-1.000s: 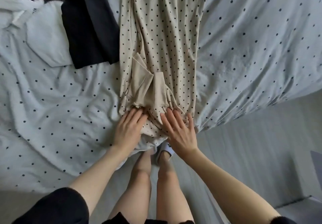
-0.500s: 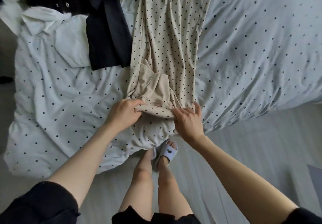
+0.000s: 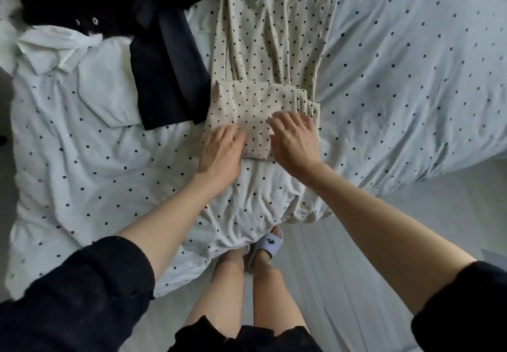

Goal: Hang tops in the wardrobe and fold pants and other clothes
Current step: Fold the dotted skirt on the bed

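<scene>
A long beige garment with black dots point(image 3: 274, 36) lies lengthwise on the bed, its near end folded over into a flat block point(image 3: 255, 105). My left hand point(image 3: 219, 154) rests flat on the near left part of that fold, fingers straight. My right hand point(image 3: 296, 140) lies on the fold's near right part with fingers spread and relaxed. Neither hand grips the cloth.
The bed wears a pale dotted sheet point(image 3: 411, 77) that hangs over the near edge. A black garment point(image 3: 164, 77) and a white collared shirt point(image 3: 68, 58) lie to the left of the beige one. Grey floor point(image 3: 384, 255) and my slippered foot point(image 3: 267, 244) are below.
Both hands lifted the garment's near end and laid it forward into a fold. They have let go and now lie flat on top of it.
</scene>
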